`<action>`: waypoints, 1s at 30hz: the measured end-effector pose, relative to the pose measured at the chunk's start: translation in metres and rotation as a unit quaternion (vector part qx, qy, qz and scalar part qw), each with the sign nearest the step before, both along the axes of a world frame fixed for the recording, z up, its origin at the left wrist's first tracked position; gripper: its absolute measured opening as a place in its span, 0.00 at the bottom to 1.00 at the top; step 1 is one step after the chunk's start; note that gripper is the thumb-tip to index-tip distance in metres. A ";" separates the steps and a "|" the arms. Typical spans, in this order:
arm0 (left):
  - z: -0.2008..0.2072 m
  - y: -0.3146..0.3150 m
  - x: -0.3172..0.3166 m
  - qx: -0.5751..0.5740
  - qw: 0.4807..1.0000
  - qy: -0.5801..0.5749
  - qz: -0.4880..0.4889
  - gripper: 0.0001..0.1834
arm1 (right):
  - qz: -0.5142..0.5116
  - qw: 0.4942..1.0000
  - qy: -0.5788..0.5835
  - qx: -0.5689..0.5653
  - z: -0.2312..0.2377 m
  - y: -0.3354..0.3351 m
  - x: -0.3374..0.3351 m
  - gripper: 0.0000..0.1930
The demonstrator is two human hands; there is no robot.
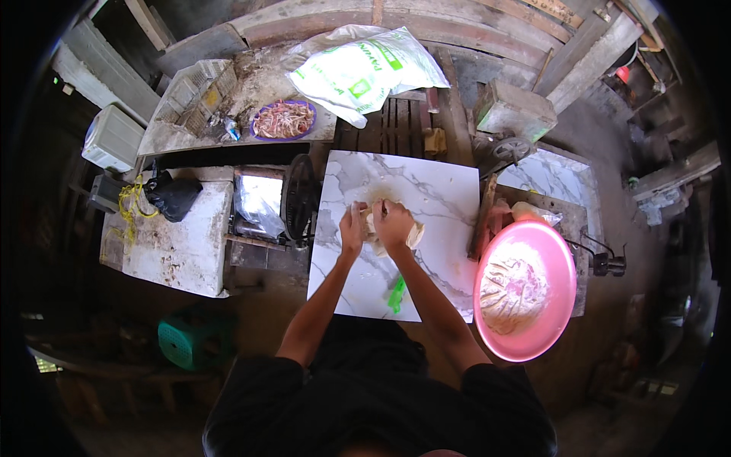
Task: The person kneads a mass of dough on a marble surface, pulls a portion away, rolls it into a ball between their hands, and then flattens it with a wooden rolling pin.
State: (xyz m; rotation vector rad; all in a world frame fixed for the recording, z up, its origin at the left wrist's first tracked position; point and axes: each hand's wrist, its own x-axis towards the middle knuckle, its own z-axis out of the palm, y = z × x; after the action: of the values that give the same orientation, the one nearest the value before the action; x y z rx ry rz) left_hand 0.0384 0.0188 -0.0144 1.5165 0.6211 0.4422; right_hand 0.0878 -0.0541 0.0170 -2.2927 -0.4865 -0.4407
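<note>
A pale lump of dough (pixel 415 235) lies on a white marble slab (pixel 426 190) in the middle of the view. My left hand (pixel 352 227) presses against its left side. My right hand (pixel 392 222) lies on top of it, fingers curled over the dough. Most of the dough is hidden under both hands. A small green scraper-like tool (pixel 397 294) rests on the slab near its front edge, beside my right forearm.
A pink basin (pixel 560 305) with floury dough sits right of the slab. At the back are a white and green sack (pixel 365 72) and a purple plate of strips (pixel 283 119). A worn white table (pixel 179 244) stands left, a green stool (pixel 179 343) below it.
</note>
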 end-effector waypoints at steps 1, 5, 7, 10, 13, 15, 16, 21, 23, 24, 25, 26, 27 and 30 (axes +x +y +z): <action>0.007 -0.010 -0.007 -0.043 0.999 -0.024 -0.007 0.18 | 0.003 1.000 0.022 0.004 -0.007 0.003 -0.002 0.15; -0.007 -0.014 -0.011 0.211 0.977 -0.036 -0.011 0.19 | 0.101 0.986 0.129 0.041 -0.019 0.000 0.007 0.13; -0.003 -0.013 -0.011 0.265 0.964 -0.020 0.012 0.18 | 0.194 0.971 0.135 0.017 -0.018 -0.019 0.007 0.13; -0.005 -0.006 -0.009 0.272 0.961 -0.051 0.004 0.15 | 0.227 0.965 0.112 -0.068 -0.017 -0.043 -0.013 0.18; -0.006 -0.002 -0.007 0.388 0.917 -0.076 -0.051 0.13 | 0.196 0.967 0.142 -0.073 -0.022 -0.046 -0.029 0.20; -0.007 -0.001 -0.009 0.355 0.932 -0.032 -0.070 0.10 | 0.161 0.976 0.135 -0.049 -0.026 -0.042 -0.034 0.19; -0.007 0.000 -0.011 0.355 0.931 -0.031 -0.074 0.10 | 0.146 0.980 0.127 -0.037 -0.028 -0.039 -0.032 0.18; 0.001 -0.005 -0.018 0.403 0.913 0.033 -0.045 0.05 | 0.122 0.981 0.141 -0.047 -0.021 -0.037 -0.035 0.10; 0.007 -0.009 -0.022 0.399 0.915 0.040 -0.047 0.06 | 0.113 0.984 0.128 -0.046 -0.023 -0.040 -0.038 0.08; 0.010 -0.009 -0.023 0.398 0.915 0.043 -0.047 0.06 | 0.103 0.988 0.109 -0.042 -0.023 -0.041 -0.038 0.07; 0.010 -0.010 -0.023 0.396 0.916 0.047 -0.047 0.06 | 0.105 0.987 0.114 -0.043 -0.024 -0.041 -0.038 0.07; 0.010 -0.009 -0.023 0.400 0.913 0.056 -0.054 0.07 | 0.105 0.987 0.110 -0.050 -0.024 -0.042 -0.037 0.06; 0.010 -0.008 -0.022 0.403 0.911 0.064 -0.062 0.07 | 0.104 0.987 0.106 -0.057 -0.024 -0.042 -0.037 0.06; 0.011 -0.007 -0.018 0.382 0.915 0.107 -0.069 0.08 | 0.107 0.990 0.068 -0.058 -0.029 -0.040 -0.031 0.05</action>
State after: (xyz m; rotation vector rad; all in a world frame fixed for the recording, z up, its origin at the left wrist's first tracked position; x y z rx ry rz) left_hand 0.0199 0.0122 -0.0036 2.3674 0.5262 0.4353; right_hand 0.0568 -0.0945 -0.0117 -2.3295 -0.6960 -0.1512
